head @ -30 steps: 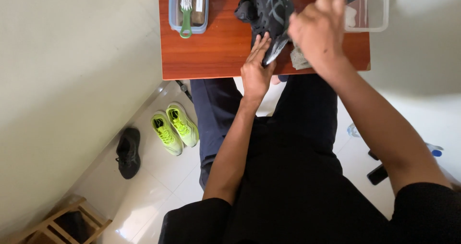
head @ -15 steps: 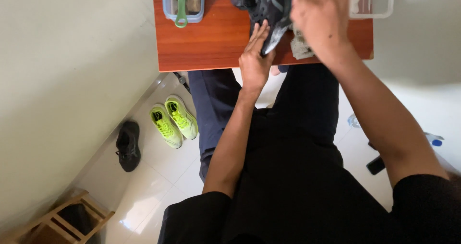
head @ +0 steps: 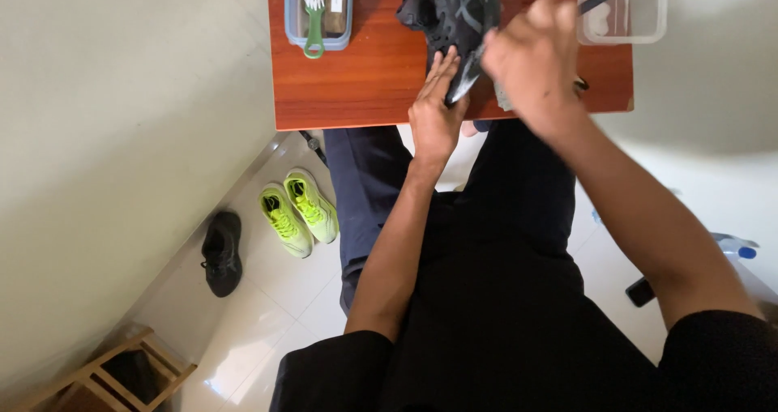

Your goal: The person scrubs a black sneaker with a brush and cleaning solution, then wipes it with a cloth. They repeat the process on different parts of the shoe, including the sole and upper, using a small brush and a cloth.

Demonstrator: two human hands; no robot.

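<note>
Head cam looking straight down: left hand (head: 435, 116) lies flat with fingers stretched out against the dark grey sneaker (head: 455, 11), which sits on the reddish wooden desk (head: 365, 88), while right hand (head: 531, 55) is curled over the shoe's right side, can't tell what it grips. Green-handled brush (head: 314, 11) sits in a blue tray (head: 290, 11) to the left, clear plastic container (head: 644, 15) to the right, and neon yellow sneakers (head: 296, 211) plus a black shoe (head: 221, 251) are down on the floor.

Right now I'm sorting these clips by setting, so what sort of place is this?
Probably a room in a home, used for shoe cleaning: pale tiled floor with neon-green sneakers by the wall, and a small wooden table holding a dark shoe and a brush tray.
</note>
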